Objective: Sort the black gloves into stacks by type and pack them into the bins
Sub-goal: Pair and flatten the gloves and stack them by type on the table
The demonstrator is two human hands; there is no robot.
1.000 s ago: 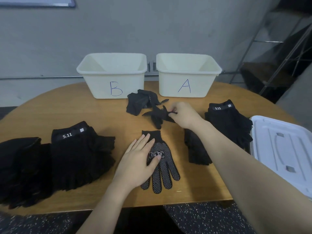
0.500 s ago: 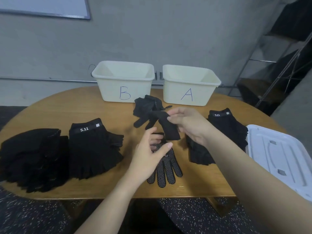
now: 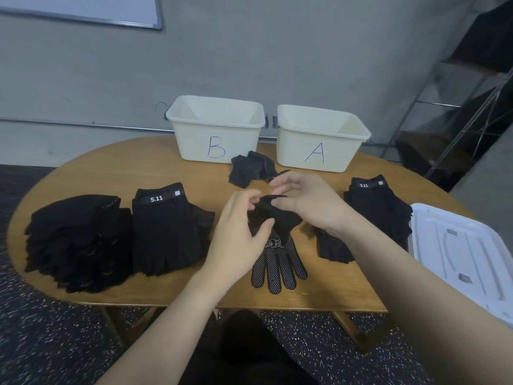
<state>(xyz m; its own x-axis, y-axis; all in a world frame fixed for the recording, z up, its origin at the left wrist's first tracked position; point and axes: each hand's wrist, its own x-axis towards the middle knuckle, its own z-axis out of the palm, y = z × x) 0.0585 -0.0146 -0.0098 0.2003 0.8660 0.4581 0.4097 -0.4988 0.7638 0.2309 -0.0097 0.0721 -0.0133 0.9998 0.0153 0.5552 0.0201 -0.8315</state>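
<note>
Both hands hold one crumpled black glove [image 3: 273, 215] above the table's middle. My left hand [image 3: 241, 232] pinches its left side and my right hand [image 3: 302, 201] grips its top. Under it a dotted black glove [image 3: 276, 262] lies flat, fingers toward me. A small heap of loose black gloves [image 3: 251, 169] sits between the cream bins marked B [image 3: 216, 129] and A [image 3: 319, 137], which look empty. A stack of 5.11 fingerless gloves [image 3: 166, 229] lies left, beside a stack of knit gloves [image 3: 77, 237]. Another 5.11 stack [image 3: 380, 207] lies right.
The oval wooden table [image 3: 116, 173] has its front edge close to me. A white plastic lid [image 3: 460, 254] rests at the table's right end. Beyond the table stand a grey wall and, far right, a metal rack [image 3: 472, 112]. Below lies speckled dark floor.
My right hand carried a black glove from the loose heap toward me. My left hand lifted off the dotted glove and took hold of the carried glove. The camera view tilted up.
</note>
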